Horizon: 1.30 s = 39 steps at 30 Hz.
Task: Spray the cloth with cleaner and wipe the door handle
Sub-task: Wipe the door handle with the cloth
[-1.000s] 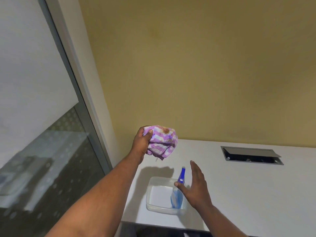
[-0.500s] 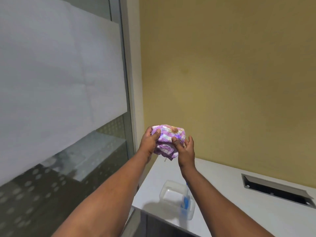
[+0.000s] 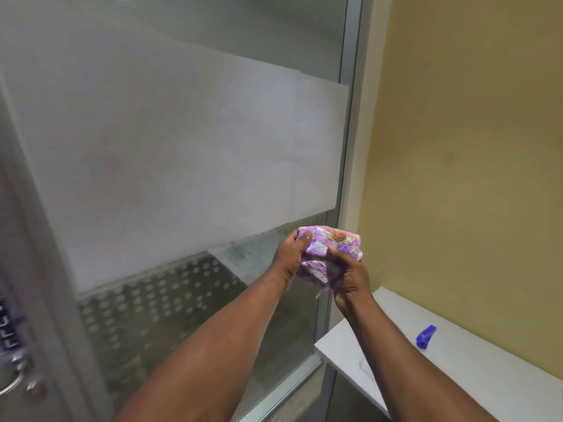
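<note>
A bunched purple and white cloth (image 3: 330, 252) is held up in front of the glass partition by both hands. My left hand (image 3: 288, 258) grips its left side and my right hand (image 3: 350, 277) grips its lower right side. The blue top of the spray bottle (image 3: 426, 337) shows above my right forearm, over the white counter; the rest of the bottle is hidden. A metal door handle (image 3: 13, 380) with a keypad lock (image 3: 7, 330) above it sits at the far left edge, blurred and well apart from the cloth.
A frosted glass partition (image 3: 182, 166) with a dotted lower band fills the left and middle. Its metal frame post (image 3: 350, 117) meets a yellow wall (image 3: 472, 147) on the right. The white counter (image 3: 350, 345) juts out at the lower right.
My right hand left the spray bottle and took hold of the cloth beside my left hand. The view swung left, bringing the door handle into sight and hiding the clear tub.
</note>
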Each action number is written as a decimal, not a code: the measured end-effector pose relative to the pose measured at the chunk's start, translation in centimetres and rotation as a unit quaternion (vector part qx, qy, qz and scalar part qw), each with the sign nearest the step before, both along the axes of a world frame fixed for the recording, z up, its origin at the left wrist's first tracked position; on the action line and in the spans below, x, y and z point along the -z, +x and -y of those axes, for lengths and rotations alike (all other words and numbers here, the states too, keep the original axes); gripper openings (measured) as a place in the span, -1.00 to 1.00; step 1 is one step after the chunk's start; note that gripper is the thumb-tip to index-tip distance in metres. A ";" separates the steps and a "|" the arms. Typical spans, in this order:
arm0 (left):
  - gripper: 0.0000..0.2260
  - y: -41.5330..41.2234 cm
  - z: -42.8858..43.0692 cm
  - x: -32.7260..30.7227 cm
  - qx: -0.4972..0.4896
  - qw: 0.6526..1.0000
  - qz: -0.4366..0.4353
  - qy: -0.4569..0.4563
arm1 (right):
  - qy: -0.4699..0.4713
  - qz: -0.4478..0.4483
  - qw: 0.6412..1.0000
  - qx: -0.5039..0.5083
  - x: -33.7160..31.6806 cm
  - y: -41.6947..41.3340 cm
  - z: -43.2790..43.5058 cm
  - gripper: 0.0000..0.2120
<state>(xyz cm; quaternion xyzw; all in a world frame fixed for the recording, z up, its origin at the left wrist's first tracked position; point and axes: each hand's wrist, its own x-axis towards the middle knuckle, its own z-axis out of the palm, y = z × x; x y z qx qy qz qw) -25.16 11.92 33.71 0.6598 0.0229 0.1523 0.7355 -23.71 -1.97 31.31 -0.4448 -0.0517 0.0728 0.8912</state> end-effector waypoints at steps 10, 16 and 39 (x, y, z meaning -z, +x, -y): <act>-0.71 -10.5 -14.5 -0.3 -0.137 0.988 -0.009 0.068 | 0.004 -0.035 0.995 -0.091 -1.3 -7.6 -14.7 -0.56; -0.77 -16.1 -22.9 -0.1 -0.209 0.973 -0.031 0.096 | -0.004 -0.033 0.990 -0.137 -0.9 -11.9 -23.3 -0.54; -0.44 -38.3 -49.5 -2.8 -0.334 0.591 0.071 0.731 | -0.257 0.230 0.938 0.016 5.4 -29.9 -46.9 -0.65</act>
